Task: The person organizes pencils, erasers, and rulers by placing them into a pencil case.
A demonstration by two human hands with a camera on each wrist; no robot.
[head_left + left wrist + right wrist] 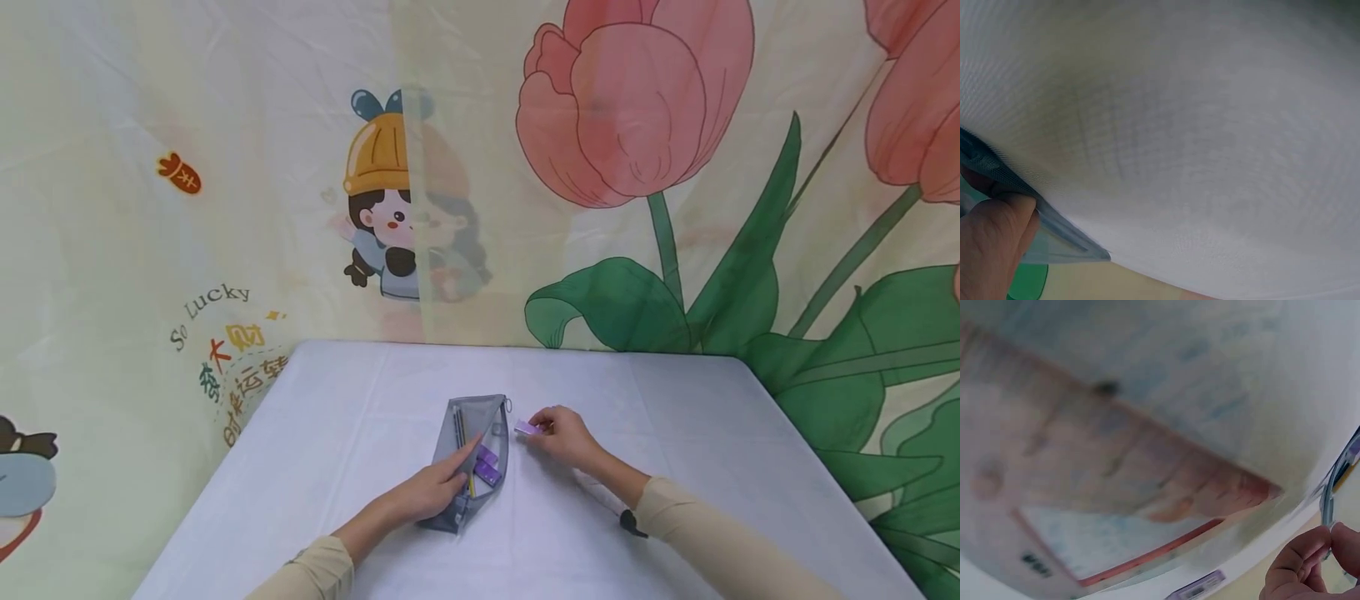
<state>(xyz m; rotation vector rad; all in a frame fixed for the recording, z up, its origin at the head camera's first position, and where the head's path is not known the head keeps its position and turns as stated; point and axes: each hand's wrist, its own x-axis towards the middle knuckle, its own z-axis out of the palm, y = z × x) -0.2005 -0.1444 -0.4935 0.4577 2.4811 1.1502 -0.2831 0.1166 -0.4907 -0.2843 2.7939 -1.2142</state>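
A grey mesh pouch (471, 457) lies in the middle of the white tablecloth (675, 433), its zipper pull (508, 406) at the far end. Pencils and purple pieces (487, 467) show through the mesh. My left hand (435, 490) rests flat on the pouch with straight fingers, one finger (991, 247) against the pouch edge (1054, 228). Just right of the pouch, my right hand (561, 433) pinches a small purple piece (527, 427) at its fingertips. In the blurred right wrist view the curled fingers (1304, 562) are close to the purple piece (1197, 590), with the pouch rim (1329, 494) beyond.
The table's back edge meets a hanging printed cloth (637, 125) with tulips and a cartoon figure. The table drops off at its left edge (225, 467) and right edge (825, 467). Bare cloth surrounds the pouch on all sides.
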